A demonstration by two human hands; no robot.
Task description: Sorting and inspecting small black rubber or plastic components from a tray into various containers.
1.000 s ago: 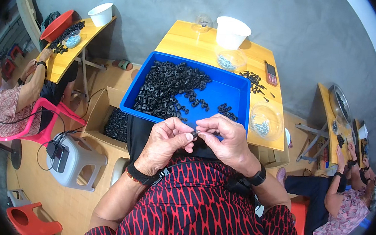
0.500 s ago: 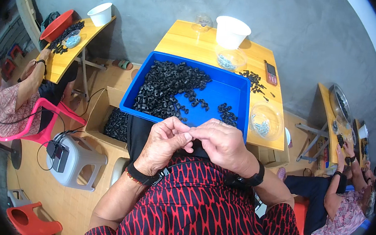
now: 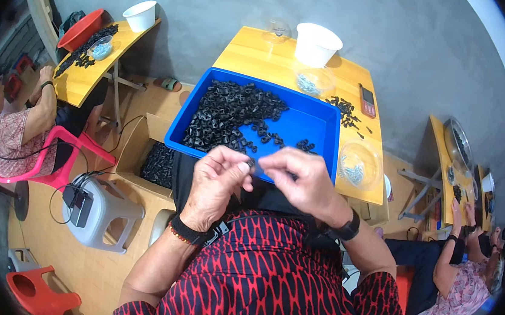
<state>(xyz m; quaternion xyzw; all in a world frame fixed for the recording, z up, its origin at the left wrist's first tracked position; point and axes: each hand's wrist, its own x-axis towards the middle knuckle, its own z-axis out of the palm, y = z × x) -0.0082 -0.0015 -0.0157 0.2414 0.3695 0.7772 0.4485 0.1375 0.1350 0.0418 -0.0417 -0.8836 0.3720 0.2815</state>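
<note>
Over the near edge of a blue tray [image 3: 323,119], my left hand [image 3: 212,184] pinches a small black plastic part [image 3: 250,163] between thumb and fingertips. Close on its right is my right hand [image 3: 303,183], its fingers drawn together and pointing at the part. Whether anything small sits between those right fingertips is blurred and cannot be made out. Inside the tray a big heap of black plastic parts [image 3: 226,115] fills the left side. A smaller cluster [image 3: 305,145] lies near the right hand, partly hidden by it.
On the yellow table [image 3: 257,48] stand a white tub [image 3: 317,45], clear bowls of screws [image 3: 358,167], small black pieces [image 3: 345,113] and a phone [image 3: 366,102]. A cardboard box [image 3: 137,158] of black parts and a grey stool [image 3: 101,216] are left. Other people sit at side tables.
My hands have moved slightly apart, and the black part now shows at the left fingertips. The right hand has shifted right. The view has shifted slightly.
</note>
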